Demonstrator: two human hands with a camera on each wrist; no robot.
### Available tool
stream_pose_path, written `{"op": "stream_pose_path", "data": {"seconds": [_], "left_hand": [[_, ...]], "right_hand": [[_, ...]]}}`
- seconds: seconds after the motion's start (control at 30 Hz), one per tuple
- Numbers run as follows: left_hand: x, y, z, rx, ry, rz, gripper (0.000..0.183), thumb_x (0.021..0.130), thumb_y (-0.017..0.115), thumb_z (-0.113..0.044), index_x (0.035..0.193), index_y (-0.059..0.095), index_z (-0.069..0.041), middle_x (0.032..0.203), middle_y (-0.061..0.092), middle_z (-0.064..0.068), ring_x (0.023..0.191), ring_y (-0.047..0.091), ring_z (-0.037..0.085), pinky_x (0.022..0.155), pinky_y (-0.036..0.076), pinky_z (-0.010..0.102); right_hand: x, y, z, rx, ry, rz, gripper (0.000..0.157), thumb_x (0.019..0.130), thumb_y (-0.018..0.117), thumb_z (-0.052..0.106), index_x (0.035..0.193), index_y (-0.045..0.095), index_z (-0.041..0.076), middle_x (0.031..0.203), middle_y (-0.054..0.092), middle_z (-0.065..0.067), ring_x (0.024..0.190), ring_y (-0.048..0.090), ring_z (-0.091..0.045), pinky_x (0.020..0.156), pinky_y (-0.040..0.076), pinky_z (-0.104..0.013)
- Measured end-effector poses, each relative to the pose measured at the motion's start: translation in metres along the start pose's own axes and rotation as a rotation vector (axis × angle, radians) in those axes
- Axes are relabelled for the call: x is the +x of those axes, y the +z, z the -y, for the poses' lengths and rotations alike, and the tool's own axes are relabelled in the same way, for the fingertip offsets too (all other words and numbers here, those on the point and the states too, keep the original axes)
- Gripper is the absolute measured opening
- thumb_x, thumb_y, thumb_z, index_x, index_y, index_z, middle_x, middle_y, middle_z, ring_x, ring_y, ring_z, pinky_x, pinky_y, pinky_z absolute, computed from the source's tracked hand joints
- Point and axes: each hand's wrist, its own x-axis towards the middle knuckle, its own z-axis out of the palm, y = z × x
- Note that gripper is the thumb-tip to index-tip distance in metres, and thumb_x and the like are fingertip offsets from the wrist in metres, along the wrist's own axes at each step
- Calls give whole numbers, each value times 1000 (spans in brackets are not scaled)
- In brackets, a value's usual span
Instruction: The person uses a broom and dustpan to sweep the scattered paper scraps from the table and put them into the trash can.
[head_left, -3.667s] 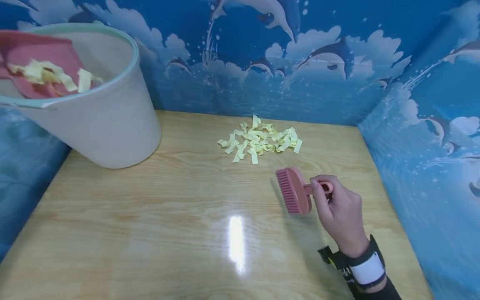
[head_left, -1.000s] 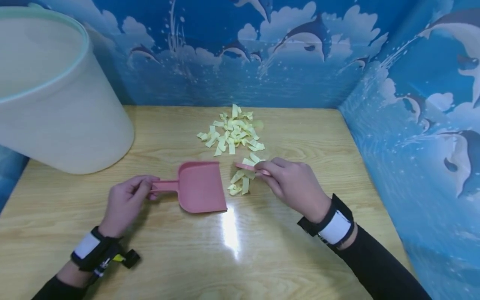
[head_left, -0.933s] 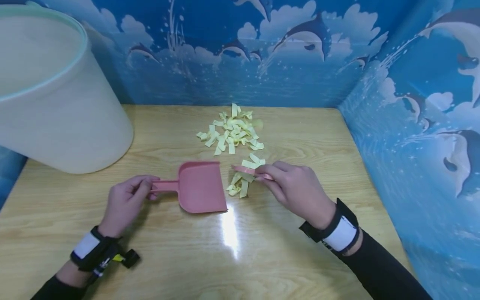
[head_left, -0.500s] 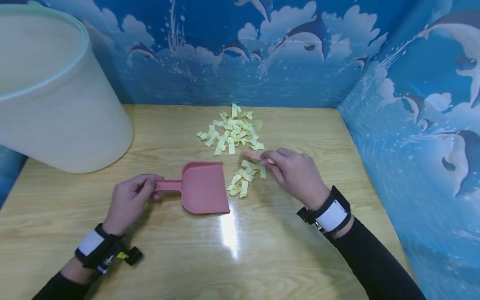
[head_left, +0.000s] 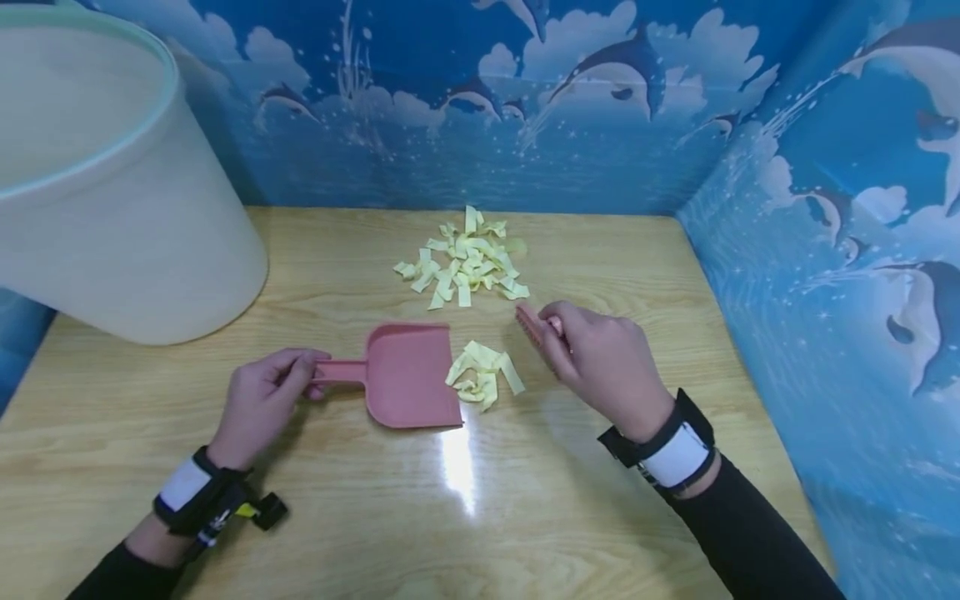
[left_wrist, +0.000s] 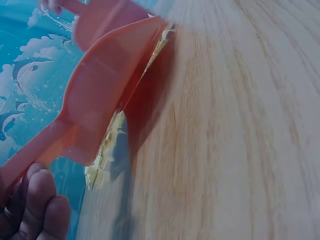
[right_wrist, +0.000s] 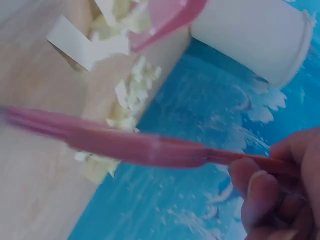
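Observation:
My left hand grips the handle of a pink dustpan, whose pan looks bare inside. Its front edge faces right and sits at the table. A small heap of pale yellow paper strips lies against that edge. To the right of this heap, my right hand holds a pink brush by its handle. The brush stands apart from the strips, its bristles facing left and down; in the right wrist view the brush is blurred. Farther back lies a larger pile of paper strips.
A tall white bin with a mint rim stands at the back left of the wooden table. Blue dolphin-print sheets rise behind and to the right. Each wrist wears a strapped camera band.
Earlier the dustpan, carrying strips, was over the bin; now it is down on the table. The small heap has shifted toward the pan's edge. The brush has swung to the heap's right.

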Motion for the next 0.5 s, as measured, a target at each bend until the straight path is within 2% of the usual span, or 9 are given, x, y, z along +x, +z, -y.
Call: {"op": "stream_pose_path", "data": {"seconds": [0.13,0.3,0.5], "left_hand": [[-1,2,0,-3,-15,-3,23,104,53,-15,106,72,-2,79,73,9,64,67,10,52,55,25],[-3,6,-1,8,-35,5,26,105,53,-20,108,72,-4,79,73,7,64,68,12,50,54,24],[-4,11,1,-9,-37,8,28,105,52,-21,109,72,-2,80,73,7,65,69,11,53,56,25]], "right_hand": [[4,17,15,34,-12,30,16,98,54,20,91,62,8,57,47,6,43,40,-6,37,36,-25],[19,32,44,132,-85,28,18,98,46,18,94,62,9,58,46,8,45,38,-3,39,36,-21],[37,37,74,207,-161,-16,17,101,49,20,95,61,9,59,47,9,46,39,-1,39,33,-17]]}}
